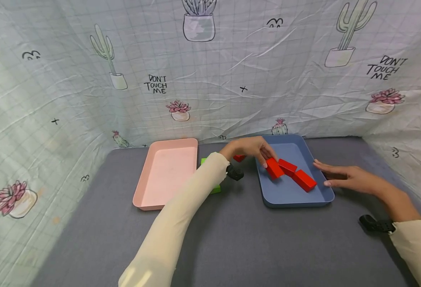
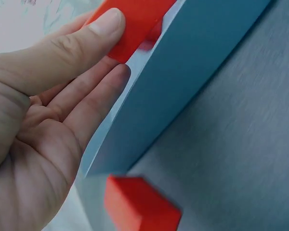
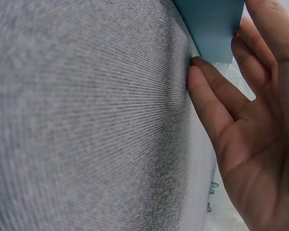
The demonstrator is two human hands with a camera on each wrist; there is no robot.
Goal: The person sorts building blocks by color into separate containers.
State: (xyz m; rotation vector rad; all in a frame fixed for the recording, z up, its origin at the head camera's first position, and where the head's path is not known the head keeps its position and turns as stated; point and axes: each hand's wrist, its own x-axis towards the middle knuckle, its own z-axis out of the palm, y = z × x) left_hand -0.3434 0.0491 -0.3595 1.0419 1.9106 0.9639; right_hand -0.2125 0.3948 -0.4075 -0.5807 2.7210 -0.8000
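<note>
My left hand (image 1: pixel 255 147) pinches a red block (image 1: pixel 275 169), the thumb pressed to one face and the gap to the fingers only as wide as the block. That block is just inside the left wall of the blue tray (image 1: pixel 290 147); whether its underside touches the tray floor, I can't tell. Right against or just beside it lies a second red block (image 1: pixel 287 167), and a third red block (image 1: pixel 304 181) slants on toward the right wall. The widest stretches of blue floor are the far end and the near left corner. My right hand (image 1: pixel 350 178) grips nothing: its fingers reach out nearly straight, thumb apart, tips at the tray's right outer side, touching or almost so. Outside the left wall, a fourth red block (image 2: pixel 139 207) sits on the grey table (image 1: pixel 239 239), partly behind my left wrist in the head view. Further left, green pieces (image 1: pixel 215 189) peek from under my left sleeve (image 1: pixel 185 199), beside the right edge of the pink tray (image 1: pixel 171 159). A strip of grey runs between both trays, broadening toward me, while the patterned curtain (image 1: pixel 224 59) rises close behind their far rims.
</note>
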